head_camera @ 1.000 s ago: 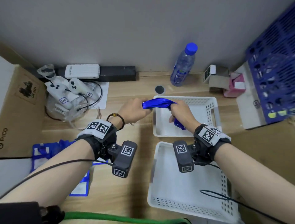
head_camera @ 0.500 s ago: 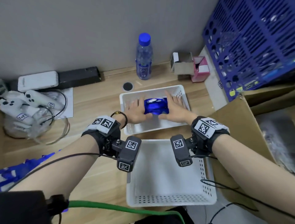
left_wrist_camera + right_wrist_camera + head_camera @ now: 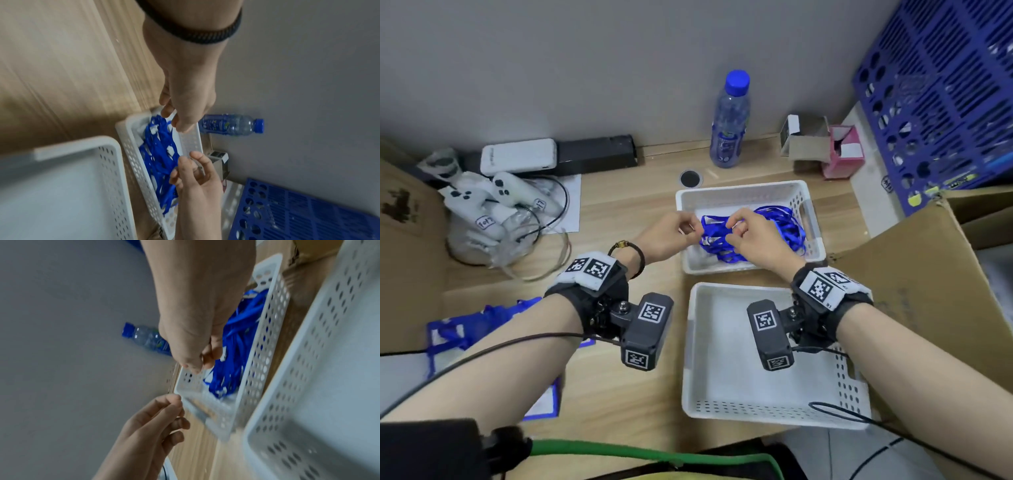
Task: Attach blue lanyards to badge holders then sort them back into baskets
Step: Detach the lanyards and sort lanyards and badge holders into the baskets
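Observation:
A loose tangle of blue lanyards [image 3: 774,229] [image 3: 158,155] [image 3: 232,353] lies in the far white basket [image 3: 739,190]. My left hand [image 3: 681,228] [image 3: 180,120] hovers over the basket's left rim, fingers loosely curled, with nothing in them. My right hand [image 3: 738,228] [image 3: 205,360] hangs just above the middle of the lanyards, fingers also loosely bent, and no strand shows in its grasp. The near white basket [image 3: 690,342] holds nothing. Blue-framed badge holders [image 3: 448,335] lie on the desk at the left, partly hidden by my left forearm.
A water bottle [image 3: 729,123] stands at the wall behind the baskets, with small boxes [image 3: 808,140] to its right. A blue crate [image 3: 945,85] and an open cardboard box [image 3: 928,291] fill the right side. White controllers [image 3: 493,198] and cables lie at the back left.
The bunched lanyards that both hands held and then pressed into the far basket have been let go and have spread out. Both hands have lifted slightly.

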Motion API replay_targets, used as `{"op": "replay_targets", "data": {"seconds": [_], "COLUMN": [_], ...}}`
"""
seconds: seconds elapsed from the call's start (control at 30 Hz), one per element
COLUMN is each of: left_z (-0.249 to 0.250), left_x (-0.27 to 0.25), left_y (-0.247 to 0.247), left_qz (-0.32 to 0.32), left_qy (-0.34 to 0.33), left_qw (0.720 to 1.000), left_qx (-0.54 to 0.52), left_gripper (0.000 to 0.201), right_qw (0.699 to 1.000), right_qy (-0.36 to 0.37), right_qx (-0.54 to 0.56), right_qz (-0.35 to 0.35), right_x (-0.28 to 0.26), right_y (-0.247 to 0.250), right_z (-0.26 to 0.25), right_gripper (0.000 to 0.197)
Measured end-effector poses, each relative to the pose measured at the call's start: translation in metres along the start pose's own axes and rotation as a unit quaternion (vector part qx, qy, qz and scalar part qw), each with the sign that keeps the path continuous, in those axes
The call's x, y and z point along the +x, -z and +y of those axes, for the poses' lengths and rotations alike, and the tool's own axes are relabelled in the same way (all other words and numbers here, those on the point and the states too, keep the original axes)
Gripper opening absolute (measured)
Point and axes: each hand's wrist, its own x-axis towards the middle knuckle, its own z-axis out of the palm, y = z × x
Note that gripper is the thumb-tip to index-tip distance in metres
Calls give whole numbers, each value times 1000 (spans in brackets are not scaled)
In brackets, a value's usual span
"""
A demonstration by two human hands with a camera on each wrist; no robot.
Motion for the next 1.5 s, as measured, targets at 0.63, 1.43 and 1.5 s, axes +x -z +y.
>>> {"op": "replay_targets", "data": {"seconds": [0.63, 1.43, 1.5], "left_z": [-187, -242, -240], "left_x": [-187, -176, -175], "left_y": [110, 112, 112], "left_qz": [175, 169, 173], "left_qy": [142, 147, 139], "left_qw": [974, 961, 962], "left_qx": [2, 163, 158], "left_gripper": [25, 24, 16], "right_qw": [968, 976, 977], "right_qy": [-19, -104, -111], "right_qx": [-96, -117, -114], "right_qz": [-233, -151, -141], "right_x": [-40, -14, -12], "right_y": [-190, -275, -278], "right_z": [-91, -114, -113], "right_gripper": [11, 39, 29]}}
